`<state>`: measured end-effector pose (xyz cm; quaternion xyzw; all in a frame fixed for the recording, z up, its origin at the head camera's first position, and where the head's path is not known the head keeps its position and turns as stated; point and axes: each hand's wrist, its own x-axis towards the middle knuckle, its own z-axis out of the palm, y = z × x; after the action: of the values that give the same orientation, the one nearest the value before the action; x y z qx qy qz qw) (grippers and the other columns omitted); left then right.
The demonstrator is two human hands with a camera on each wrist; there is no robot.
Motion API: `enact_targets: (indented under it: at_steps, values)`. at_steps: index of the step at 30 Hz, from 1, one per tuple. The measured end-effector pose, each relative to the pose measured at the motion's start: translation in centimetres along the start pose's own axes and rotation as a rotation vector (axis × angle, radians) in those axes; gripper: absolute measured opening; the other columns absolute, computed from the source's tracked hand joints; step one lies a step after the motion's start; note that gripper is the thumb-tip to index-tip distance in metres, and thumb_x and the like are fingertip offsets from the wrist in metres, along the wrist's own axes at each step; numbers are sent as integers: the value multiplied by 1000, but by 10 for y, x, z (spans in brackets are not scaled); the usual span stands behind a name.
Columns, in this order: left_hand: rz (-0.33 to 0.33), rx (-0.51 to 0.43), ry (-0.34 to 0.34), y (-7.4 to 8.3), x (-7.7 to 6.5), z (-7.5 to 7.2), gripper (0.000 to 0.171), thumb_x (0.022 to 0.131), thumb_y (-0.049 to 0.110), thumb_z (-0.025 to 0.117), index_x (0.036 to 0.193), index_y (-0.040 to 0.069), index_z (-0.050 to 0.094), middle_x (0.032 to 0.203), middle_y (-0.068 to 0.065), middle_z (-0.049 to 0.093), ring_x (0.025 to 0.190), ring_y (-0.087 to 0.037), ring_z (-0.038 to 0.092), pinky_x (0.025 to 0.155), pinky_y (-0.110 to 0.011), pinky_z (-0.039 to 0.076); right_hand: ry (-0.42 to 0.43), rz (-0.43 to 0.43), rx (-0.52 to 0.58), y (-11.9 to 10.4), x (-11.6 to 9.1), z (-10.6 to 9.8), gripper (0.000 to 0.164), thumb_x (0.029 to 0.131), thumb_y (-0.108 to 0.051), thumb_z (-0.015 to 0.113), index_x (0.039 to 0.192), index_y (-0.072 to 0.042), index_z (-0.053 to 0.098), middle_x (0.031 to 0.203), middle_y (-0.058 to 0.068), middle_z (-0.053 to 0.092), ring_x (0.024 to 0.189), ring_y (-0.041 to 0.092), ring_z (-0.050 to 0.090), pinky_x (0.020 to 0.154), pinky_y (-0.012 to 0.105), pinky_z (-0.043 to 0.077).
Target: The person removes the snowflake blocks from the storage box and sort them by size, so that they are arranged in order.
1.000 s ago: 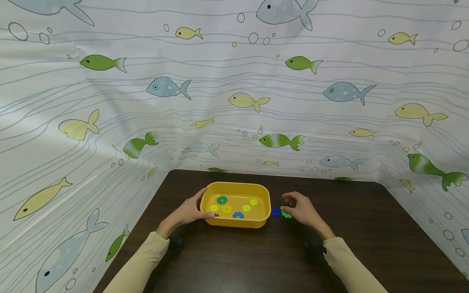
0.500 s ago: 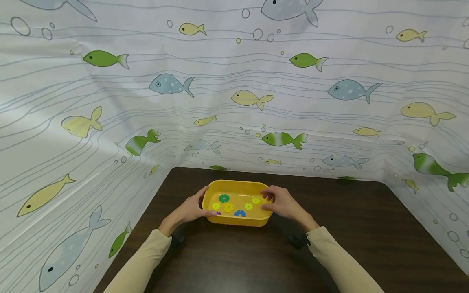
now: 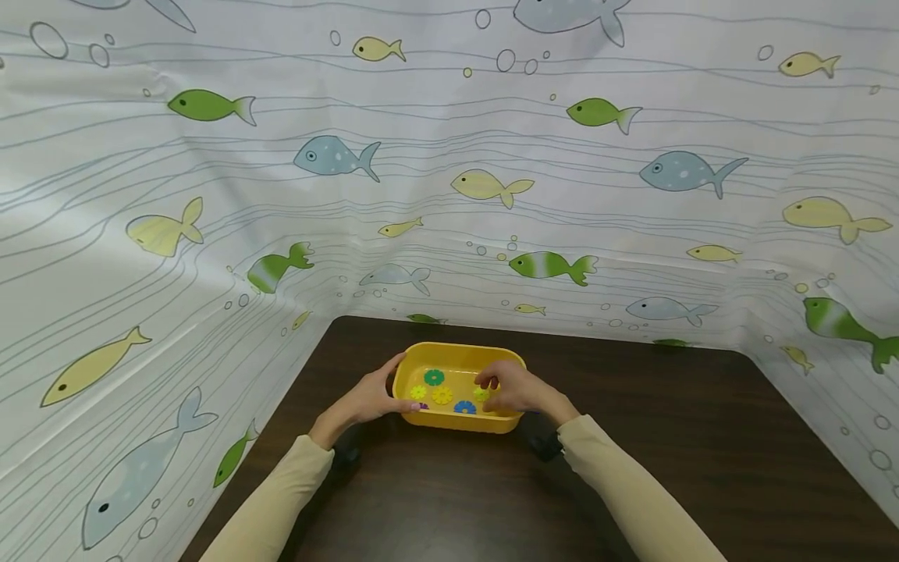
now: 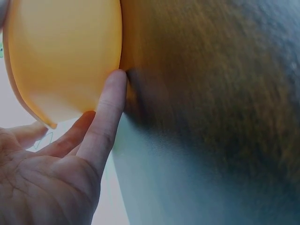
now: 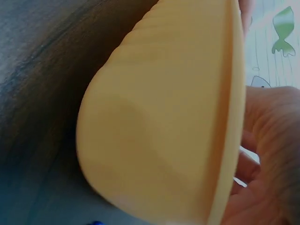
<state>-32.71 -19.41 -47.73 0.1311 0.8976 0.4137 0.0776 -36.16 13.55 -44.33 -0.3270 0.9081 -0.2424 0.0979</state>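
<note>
A yellow plastic tub (image 3: 460, 422) sits on the dark table, holding several flower-shaped plastic discs, among them a green disc (image 3: 434, 378), a yellow disc (image 3: 442, 396) and a blue disc (image 3: 465, 407). My left hand (image 3: 371, 396) grips the tub's left end, thumb over the near rim and fingers along the outer wall. Reaching over the right rim, my right hand (image 3: 516, 386) has its bent fingers and thumb inside the tub, above a small lime disc (image 3: 481, 394). Whether something is between those fingertips I cannot tell. In the right wrist view, the tub wall hides the fingertips.
Outside the tub's right end a dark blue piece (image 5: 97, 223) lies on the table, mostly out of the right wrist view. A white fish-print sheet (image 3: 449, 297) stands along the table's back and sides. Dark tabletop (image 3: 667, 437) stretches to the right.
My right hand has moved left from beside the green and blue discs on the table to over the tub's inside. The green disc no longer shows there. My left hand keeps its hold.
</note>
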Motion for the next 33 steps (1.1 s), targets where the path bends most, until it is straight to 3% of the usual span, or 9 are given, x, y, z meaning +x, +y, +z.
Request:
enact_targets:
  at_steps: [5, 14, 21, 28, 33]
  values:
    - [7, -6, 4, 0, 1, 0, 116, 88, 44, 90, 174, 8, 20, 162, -23, 54, 126, -30, 63, 118, -58, 55, -63, -44, -69, -4, 9, 8, 40, 89, -7, 88, 128, -5, 77, 119, 7, 77, 101, 19, 65, 96, 40, 62]
    - [-1, -24, 12, 1, 0, 3, 114, 89, 44, 90, 174, 10, 22, 160, -21, 56, 124, -29, 63, 119, -58, 54, -107, -66, -84, -8, 18, 16, 38, 89, 3, 85, 125, -5, 80, 118, 9, 74, 98, 19, 63, 99, 42, 63]
    - [-4, -37, 15, 0, -1, 2, 115, 89, 43, 90, 174, 9, 21, 160, -20, 57, 125, -28, 63, 118, -54, 56, -130, -59, -104, -8, 27, 23, 31, 89, -1, 87, 119, -8, 82, 114, 7, 74, 95, 18, 59, 102, 46, 60]
    - [-11, -27, 22, -1, -2, 1, 116, 87, 47, 90, 174, 10, 23, 163, -20, 54, 127, -29, 62, 119, -56, 55, -137, -79, -89, -8, 30, 25, 25, 89, -6, 89, 114, -9, 84, 108, 4, 76, 90, 16, 59, 98, 41, 62]
    - [-24, -36, 21, 0, -3, 2, 115, 87, 47, 90, 174, 11, 24, 162, -19, 55, 126, -29, 63, 119, -55, 55, -151, -44, -47, -8, 31, 27, 25, 88, -4, 88, 112, -8, 81, 106, 3, 76, 92, 17, 59, 100, 43, 61]
